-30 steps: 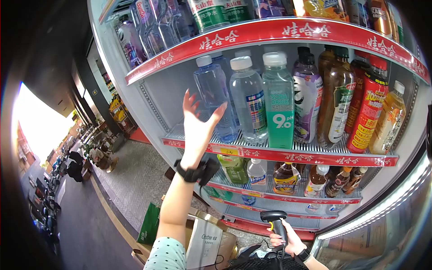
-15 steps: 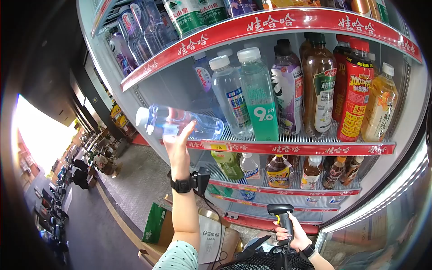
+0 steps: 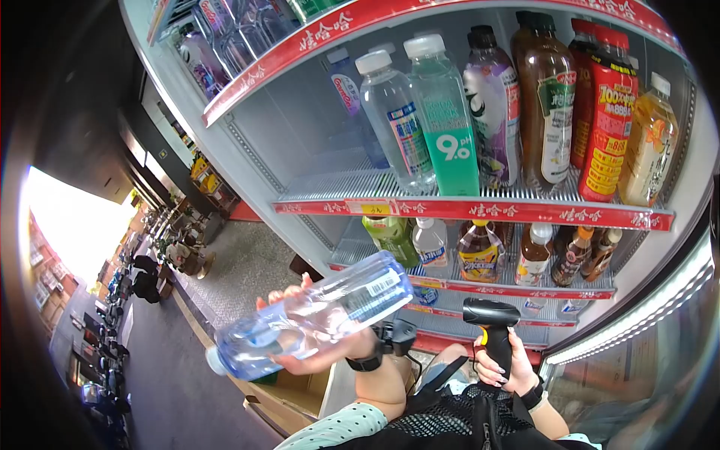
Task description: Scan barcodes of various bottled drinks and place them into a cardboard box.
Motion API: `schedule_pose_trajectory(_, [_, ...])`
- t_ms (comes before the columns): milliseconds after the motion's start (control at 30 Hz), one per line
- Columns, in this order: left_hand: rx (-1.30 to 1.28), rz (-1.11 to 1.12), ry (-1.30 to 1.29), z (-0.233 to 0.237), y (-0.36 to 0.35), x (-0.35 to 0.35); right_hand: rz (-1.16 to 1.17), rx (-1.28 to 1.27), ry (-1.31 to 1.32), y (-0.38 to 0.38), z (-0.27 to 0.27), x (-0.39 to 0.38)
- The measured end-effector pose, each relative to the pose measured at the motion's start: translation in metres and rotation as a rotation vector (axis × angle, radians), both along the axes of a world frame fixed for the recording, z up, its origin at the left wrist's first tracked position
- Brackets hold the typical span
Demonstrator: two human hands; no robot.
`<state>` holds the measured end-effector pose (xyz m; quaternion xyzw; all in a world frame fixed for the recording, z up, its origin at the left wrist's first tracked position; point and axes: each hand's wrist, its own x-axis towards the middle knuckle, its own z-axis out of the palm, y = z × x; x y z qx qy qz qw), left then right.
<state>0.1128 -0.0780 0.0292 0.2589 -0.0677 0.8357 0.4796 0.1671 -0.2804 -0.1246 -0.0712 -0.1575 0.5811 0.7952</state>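
My left hand [image 3: 330, 355] is wrapped around a clear plastic water bottle [image 3: 319, 311] with a white cap. The bottle lies tilted, cap end down at the left, and the barcode on its label faces me. In my right hand [image 3: 517, 367] is a black handheld barcode scanner [image 3: 491, 311], gripped by its handle, its head pointing left toward the bottle's base end. The scanner and the bottle are apart. Above them, a clear water bottle [image 3: 397, 124] and a green pH 9.0 bottle [image 3: 444, 124] stand on the fridge shelf.
The open drink fridge has red-edged shelves [image 3: 480, 211] with several bottles on them. Its lit glass door [image 3: 630, 315] is at the right. A cardboard box [image 3: 296, 390] sits below my left arm. A paved walkway with parked scooters [image 3: 101, 341] runs along the left.
My left hand has brought the bottle down and closer, away from the shelf, and turned it so its barcode shows. The scanner has risen slightly, and the view has tilted down.
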Motion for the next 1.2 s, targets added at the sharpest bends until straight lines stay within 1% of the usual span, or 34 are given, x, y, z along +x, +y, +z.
schedule_pose_trajectory(33, [0.039, -0.025, -0.004, -0.011, -0.006, 0.0, -0.011, 0.035, -0.047, -0.006, 0.008, -0.007])
schedule_pose_trajectory(67, [0.126, -0.079, -0.006, -0.015, -0.003, -0.003, 0.011, 0.062, -0.028, -0.005, 0.008, -0.005])
schedule_pose_trajectory(100, [0.117, -0.089, 0.003, -0.019, 0.0, -0.005, 0.001, 0.054, -0.019, -0.008, 0.011, -0.008])
schedule_pose_trajectory(167, [0.22, 0.064, 0.278, -0.032, 0.013, -0.003, 0.022, 0.063, -0.203, -0.014, 0.027, -0.007])
schedule_pose_trajectory(200, [0.197, 0.217, 0.087, -0.065, 0.043, 0.012, 0.002, 0.058, -0.21, -0.015, 0.036, -0.008])
schedule_pose_trajectory(233, [0.197, 0.207, 0.088, -0.059, 0.035, 0.01, -0.008, 0.057, -0.209, -0.015, 0.041, -0.01])
schedule_pose_trajectory(300, [0.335, -0.368, 0.167, -0.043, 0.013, 0.003, -0.097, -0.03, -0.266, -0.015, 0.048, -0.012])
schedule_pose_trajectory(333, [0.143, -0.002, 0.471, -0.052, 0.013, -0.002, -0.106, -0.047, -0.261, -0.013, 0.051, -0.013])
schedule_pose_trajectory(367, [0.148, -0.011, 0.47, -0.05, 0.01, 0.0, -0.107, -0.052, -0.286, -0.011, 0.052, -0.013])
schedule_pose_trajectory(433, [0.331, -0.325, 0.336, -0.047, 0.003, 0.006, -0.103, -0.067, -0.234, -0.007, 0.047, -0.019])
schedule_pose_trajectory(467, [0.422, -0.392, 0.362, -0.05, 0.008, 0.003, -0.084, -0.1, -0.274, -0.006, 0.04, -0.02])
schedule_pose_trajectory(500, [0.425, -0.403, 0.364, -0.052, 0.011, 0.006, -0.105, -0.083, -0.246, -0.004, 0.038, -0.026])
schedule_pose_trajectory(567, [0.511, -0.304, 0.354, -0.054, 0.013, 0.011, -0.076, -0.052, -0.226, -0.002, 0.033, -0.03])
schedule_pose_trajectory(600, [0.512, -0.316, 0.359, -0.055, 0.013, 0.01, -0.086, -0.054, -0.218, -0.002, 0.032, -0.033])
schedule_pose_trajectory(667, [0.35, -0.265, 0.475, -0.056, 0.012, 0.008, -0.099, -0.036, -0.125, 0.0, 0.033, -0.036])
schedule_pose_trajectory(700, [0.349, -0.274, 0.477, -0.055, 0.009, 0.009, -0.106, -0.039, -0.12, 0.0, 0.033, -0.037])
schedule_pose_trajectory(767, [0.349, -0.362, 0.374, -0.049, 0.001, 0.013, -0.105, -0.01, 0.003, 0.001, 0.032, -0.038])
schedule_pose_trajectory(800, [0.346, -0.366, 0.375, -0.05, 0.002, 0.014, -0.109, -0.011, 0.015, 0.001, 0.032, -0.038])
schedule_pose_trajectory(833, [0.346, -0.415, 0.337, -0.051, 0.002, 0.014, -0.11, -0.014, 0.016, 0.002, 0.03, -0.038])
schedule_pose_trajectory(867, [0.346, -0.462, 0.298, -0.052, 0.003, 0.014, -0.093, 0.017, 0.027, 0.004, 0.028, -0.037])
schedule_pose_trajectory(900, [0.341, -0.459, 0.298, -0.053, 0.004, 0.012, -0.072, 0.047, 0.038, 0.005, 0.027, -0.037])
schedule_pose_trajectory(933, [0.294, -0.438, 0.331, -0.054, 0.005, 0.009, -0.066, 0.042, 0.038, 0.007, 0.029, -0.038])
schedule_pose_trajectory(967, [0.247, -0.413, 0.363, -0.056, 0.008, 0.005, -0.099, -0.012, -0.017, 0.009, 0.033, -0.038])
schedule_pose_trajectory(1000, [0.243, -0.402, 0.361, -0.057, 0.011, 0.003, -0.13, -0.064, -0.074, 0.012, 0.034, -0.037])
schedule_pose_trajectory(1067, [0.229, -0.42, 0.363, -0.058, 0.022, -0.002, -0.115, -0.105, -0.133, 0.021, 0.028, -0.036])
schedule_pose_trajectory(1100, [0.227, -0.405, 0.36, -0.059, 0.029, -0.005, -0.112, -0.145, -0.189, 0.027, 0.025, -0.035])
schedule_pose_trajectory(1167, [0.322, -0.303, 0.497, -0.058, 0.044, -0.014, -0.061, -0.166, -0.19, 0.041, 0.022, -0.032])
schedule_pose_trajectory(1200, [0.31, -0.282, 0.495, -0.057, 0.05, -0.02, -0.04, -0.172, -0.172, 0.05, 0.021, -0.03])
